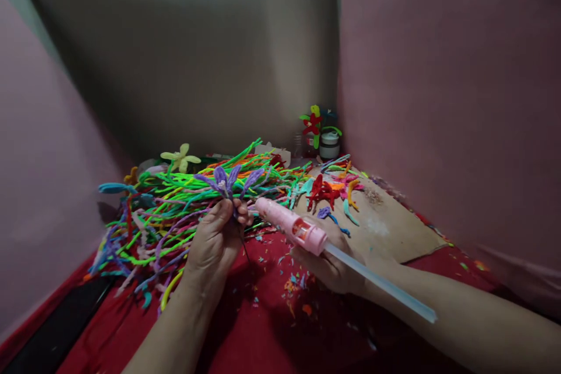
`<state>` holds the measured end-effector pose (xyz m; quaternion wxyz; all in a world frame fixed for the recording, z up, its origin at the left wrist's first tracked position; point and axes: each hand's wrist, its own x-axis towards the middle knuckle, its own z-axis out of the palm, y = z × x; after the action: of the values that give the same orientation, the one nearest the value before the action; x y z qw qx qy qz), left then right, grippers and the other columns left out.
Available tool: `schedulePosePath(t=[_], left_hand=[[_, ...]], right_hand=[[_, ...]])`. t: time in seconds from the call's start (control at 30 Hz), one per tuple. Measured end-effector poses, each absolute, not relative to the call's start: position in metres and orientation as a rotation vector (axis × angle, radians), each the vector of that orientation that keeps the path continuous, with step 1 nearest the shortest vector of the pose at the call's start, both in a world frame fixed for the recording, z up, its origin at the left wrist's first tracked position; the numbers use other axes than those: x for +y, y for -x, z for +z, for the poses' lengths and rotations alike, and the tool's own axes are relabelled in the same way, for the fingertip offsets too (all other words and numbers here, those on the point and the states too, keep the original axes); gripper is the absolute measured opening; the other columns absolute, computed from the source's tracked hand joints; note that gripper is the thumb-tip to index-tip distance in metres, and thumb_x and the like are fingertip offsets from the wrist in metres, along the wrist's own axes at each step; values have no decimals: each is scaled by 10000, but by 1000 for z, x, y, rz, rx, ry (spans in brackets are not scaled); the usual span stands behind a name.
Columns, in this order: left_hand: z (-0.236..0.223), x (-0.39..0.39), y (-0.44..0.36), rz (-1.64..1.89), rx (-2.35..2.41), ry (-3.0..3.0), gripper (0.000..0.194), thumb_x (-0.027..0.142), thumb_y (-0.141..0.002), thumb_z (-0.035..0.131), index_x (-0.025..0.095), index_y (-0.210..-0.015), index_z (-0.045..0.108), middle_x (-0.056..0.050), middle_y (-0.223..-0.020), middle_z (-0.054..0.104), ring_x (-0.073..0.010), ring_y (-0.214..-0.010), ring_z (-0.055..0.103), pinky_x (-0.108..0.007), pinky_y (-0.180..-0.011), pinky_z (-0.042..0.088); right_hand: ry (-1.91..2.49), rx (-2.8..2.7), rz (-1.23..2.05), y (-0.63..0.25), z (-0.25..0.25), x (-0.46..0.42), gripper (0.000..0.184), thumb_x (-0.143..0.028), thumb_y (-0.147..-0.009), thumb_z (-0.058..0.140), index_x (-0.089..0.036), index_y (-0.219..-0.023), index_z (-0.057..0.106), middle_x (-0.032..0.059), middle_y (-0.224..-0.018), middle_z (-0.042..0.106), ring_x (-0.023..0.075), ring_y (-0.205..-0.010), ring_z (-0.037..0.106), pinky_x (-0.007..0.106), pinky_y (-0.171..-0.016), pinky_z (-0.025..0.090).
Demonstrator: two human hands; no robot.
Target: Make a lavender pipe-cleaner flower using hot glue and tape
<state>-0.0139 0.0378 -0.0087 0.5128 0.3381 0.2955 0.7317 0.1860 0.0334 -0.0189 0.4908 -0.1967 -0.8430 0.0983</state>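
Note:
My left hand (219, 231) pinches the base of a purple pipe-cleaner flower (225, 182) between thumb and fingers. Its petals spread upward, and a thin dark stem hangs below my fingers. In my right hand (328, 260) is a pink hot glue gun (289, 225), its nozzle end toward the flower but apart from it. A long translucent glue stick (381, 283) sticks out of the gun's rear and lies above my right forearm. The right fingers are partly hidden behind the gun.
A large heap of colourful pipe cleaners (175, 245) covers the red cloth (245, 327). Red pipe-cleaner pieces (323, 193) lie on a cardboard sheet (394, 228) at right. Behind are a pale yellow flower (180, 158) and a white jar (329, 145). A black flat object (56, 327) lies front left.

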Motion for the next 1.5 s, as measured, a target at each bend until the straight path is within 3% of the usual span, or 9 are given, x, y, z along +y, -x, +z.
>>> schedulePosePath(t=[0.27, 0.47, 0.7, 1.0, 1.27, 1.5], left_hand=[[-10, 36, 10, 1734, 790, -824, 146, 233, -680, 726, 118, -654, 640, -19, -616, 584, -87, -546, 515, -210, -560, 490], [-9, 35, 7, 1699, 766, -810, 148, 214, -639, 760, 120, -650, 645, -15, -620, 608, -85, -563, 543, -177, -533, 483], [-10, 35, 7, 1689, 752, -836, 163, 223, -625, 770, 116, -661, 653, -19, -605, 610, -87, -549, 549, -179, -513, 474], [-11, 33, 5, 1672, 751, -879, 208, 253, -618, 776, 109, -673, 636, -10, -628, 599, -71, -538, 526, -173, -519, 418], [-12, 30, 3, 1651, 787, -996, 175, 282, -700, 706, 122, -703, 632, -24, -645, 594, -92, -563, 501, -201, -555, 400], [-10, 26, 0, 1666, 833, -1018, 180, 275, -689, 706, 124, -663, 613, -22, -650, 585, -95, -561, 496, -210, -557, 385]], right_hand=[[480, -1984, 375, -191, -23, 37, 269, -396, -895, 393, -212, -764, 539, 34, -688, 555, 177, -670, 556, 320, -681, 514], [462, -2058, 280, -194, -18, 35, 191, -340, -881, 434, -210, -818, 559, 44, -721, 602, 184, -686, 580, 318, -649, 517], [470, -2016, 324, -192, -20, 34, 279, -412, -901, 374, -206, -905, 562, 53, -761, 624, 194, -711, 611, 318, -655, 520], [492, -2014, 428, -191, -27, 31, 279, -382, -906, 383, -200, -1013, 565, 75, -824, 625, 211, -775, 613, 341, -712, 520], [530, -2009, 418, -191, -29, 33, 198, -343, -881, 432, -196, -894, 564, 58, -772, 591, 191, -737, 588, 335, -702, 513], [515, -1974, 345, -190, -24, 33, 184, -301, -867, 444, -213, -716, 501, 17, -638, 523, 169, -604, 534, 309, -568, 475]])
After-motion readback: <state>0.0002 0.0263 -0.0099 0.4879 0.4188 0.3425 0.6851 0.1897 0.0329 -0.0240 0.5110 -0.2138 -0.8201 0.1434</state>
